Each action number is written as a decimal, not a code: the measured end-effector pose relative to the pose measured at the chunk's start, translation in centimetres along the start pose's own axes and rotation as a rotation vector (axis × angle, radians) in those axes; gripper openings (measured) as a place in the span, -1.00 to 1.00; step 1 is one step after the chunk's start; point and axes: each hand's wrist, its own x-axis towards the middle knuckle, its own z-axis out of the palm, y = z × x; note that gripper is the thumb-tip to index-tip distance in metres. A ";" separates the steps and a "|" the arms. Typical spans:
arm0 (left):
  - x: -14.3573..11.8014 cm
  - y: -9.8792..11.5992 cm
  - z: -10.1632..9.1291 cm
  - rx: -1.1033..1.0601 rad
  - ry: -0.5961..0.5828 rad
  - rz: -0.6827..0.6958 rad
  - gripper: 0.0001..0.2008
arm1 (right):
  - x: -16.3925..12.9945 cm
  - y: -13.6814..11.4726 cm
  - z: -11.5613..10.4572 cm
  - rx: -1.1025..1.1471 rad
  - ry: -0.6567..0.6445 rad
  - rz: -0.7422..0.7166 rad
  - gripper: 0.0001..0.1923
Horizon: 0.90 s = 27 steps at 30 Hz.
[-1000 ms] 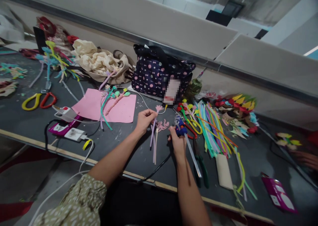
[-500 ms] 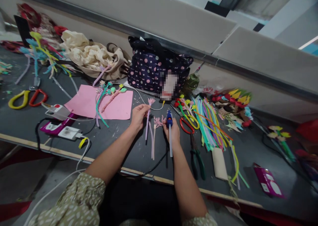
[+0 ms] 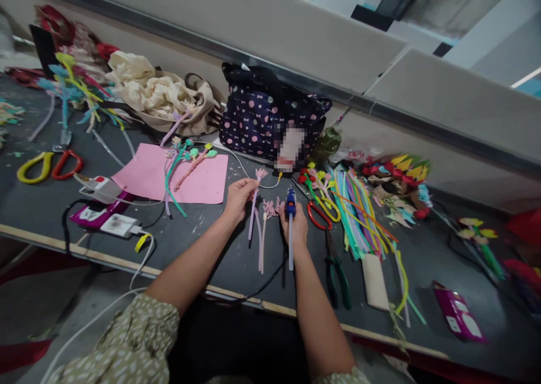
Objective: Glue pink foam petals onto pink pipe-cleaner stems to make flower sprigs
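Note:
My left hand pinches a pink pipe-cleaner flower stem, its fuzzy head pointing away from me. My right hand grips a blue glue gun with a clear glue stick sticking out toward me; its black cord trails to the table's front edge. Between the two hands, more pink pipe-cleaner flowers lie on the dark table.
A pink paper sheet with pipe-cleaner stems lies to the left. A polka-dot bag stands behind. Red-handled scissors, green pliers and a bundle of coloured pipe cleaners lie to the right. A power strip and yellow-red scissors sit far left.
My right hand brought the glue gun in from the right and turned it upright, next to the pink flower. My left hand stayed on the stem.

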 end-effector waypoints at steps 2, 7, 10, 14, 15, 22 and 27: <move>0.1 -0.1 0.0 0.003 -0.001 -0.005 -0.73 | 0.0 0.1 0.0 0.025 0.016 -0.015 -0.69; 0.1 0.0 0.0 0.006 0.003 -0.011 -0.75 | -0.1 0.4 -0.1 0.018 0.027 -0.030 -0.67; 0.0 0.1 0.1 -0.001 0.004 -0.008 -0.76 | -0.2 0.5 -0.3 -0.004 0.042 -0.018 -0.70; -0.1 0.2 0.2 -0.004 0.004 -0.006 -0.78 | -0.3 0.2 -0.3 -0.047 -0.007 -0.079 -0.77; -0.1 0.2 0.2 -0.004 0.004 -0.009 -0.78 | -0.3 0.1 -0.3 -0.066 -0.028 -0.103 -0.79; 0.0 0.0 0.2 -0.011 -0.004 -0.014 -0.77 | -0.3 0.1 0.0 0.140 0.031 -0.041 -0.79; -0.3 0.1 0.3 0.000 -0.029 -0.027 -0.74 | 0.0 0.3 0.2 0.820 0.041 0.125 -0.70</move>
